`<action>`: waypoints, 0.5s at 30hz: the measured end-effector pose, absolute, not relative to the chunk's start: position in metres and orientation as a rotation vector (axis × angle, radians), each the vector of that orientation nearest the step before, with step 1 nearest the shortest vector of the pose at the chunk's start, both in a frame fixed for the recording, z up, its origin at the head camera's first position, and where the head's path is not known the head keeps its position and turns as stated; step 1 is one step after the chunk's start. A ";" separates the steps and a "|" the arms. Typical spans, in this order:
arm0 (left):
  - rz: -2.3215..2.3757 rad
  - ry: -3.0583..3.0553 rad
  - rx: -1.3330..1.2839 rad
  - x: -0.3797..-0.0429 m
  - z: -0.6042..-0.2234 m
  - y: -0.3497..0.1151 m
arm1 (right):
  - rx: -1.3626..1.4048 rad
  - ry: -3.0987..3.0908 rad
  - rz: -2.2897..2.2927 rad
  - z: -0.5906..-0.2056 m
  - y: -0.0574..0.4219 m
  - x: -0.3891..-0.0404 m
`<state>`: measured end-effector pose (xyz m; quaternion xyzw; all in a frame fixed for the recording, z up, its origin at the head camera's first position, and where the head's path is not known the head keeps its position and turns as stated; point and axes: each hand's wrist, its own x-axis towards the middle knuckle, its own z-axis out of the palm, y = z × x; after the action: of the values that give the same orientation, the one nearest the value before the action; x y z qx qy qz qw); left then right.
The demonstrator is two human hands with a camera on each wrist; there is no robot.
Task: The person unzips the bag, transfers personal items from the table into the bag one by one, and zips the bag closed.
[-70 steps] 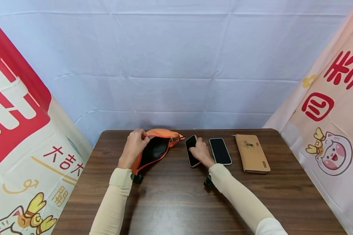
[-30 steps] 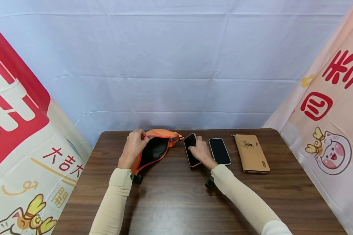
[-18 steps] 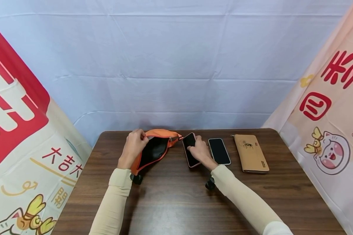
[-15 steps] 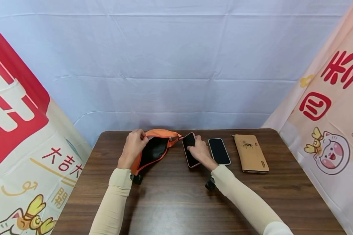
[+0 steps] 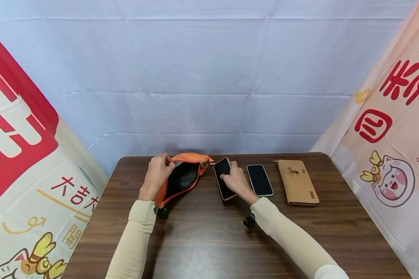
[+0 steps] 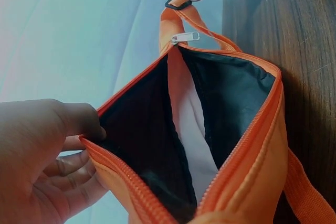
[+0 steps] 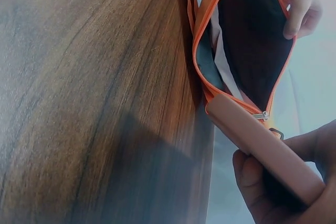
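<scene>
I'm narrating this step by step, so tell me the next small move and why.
I'd likely have the right hand bring the phone it grips leftward, over the orange bag. The left hand pinches the bag's edge, the bag gapes unzipped, and the phone is near the zip pull, not yet inside.

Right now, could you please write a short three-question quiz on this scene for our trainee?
1. Multiple choice: what is the right hand holding? A) a pen; B) a phone; C) a key ring.

2. True or false: the left hand holds the edge of the orange bag.

3. Fill in the blank: in the head view, a second phone lies on the table between the held phone and the tan ____.

Key: 1. B; 2. True; 3. wallet.
</scene>
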<state>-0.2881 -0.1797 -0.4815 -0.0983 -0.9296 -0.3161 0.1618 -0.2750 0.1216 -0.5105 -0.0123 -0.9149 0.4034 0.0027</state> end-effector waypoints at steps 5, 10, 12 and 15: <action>-0.901 -2.651 -0.272 -0.287 -0.480 -0.179 | -0.028 -2.875 1.288 -0.510 0.122 -0.273; -0.911 -2.652 -0.263 -0.288 -0.480 -0.178 | -0.031 -2.875 1.294 -0.510 0.122 -0.273; -0.913 -2.649 -0.266 -0.288 -0.480 -0.178 | -0.035 -2.874 1.294 -0.510 0.121 -0.273; -0.912 -2.647 -0.272 -0.287 -0.479 -0.178 | -0.023 -2.875 1.312 -0.509 0.121 -0.273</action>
<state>-0.2866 -0.1779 -0.4791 -0.0954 -0.9283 -0.3198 0.1639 -0.2726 0.1206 -0.5093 -0.0074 -0.9097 0.4150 -0.0095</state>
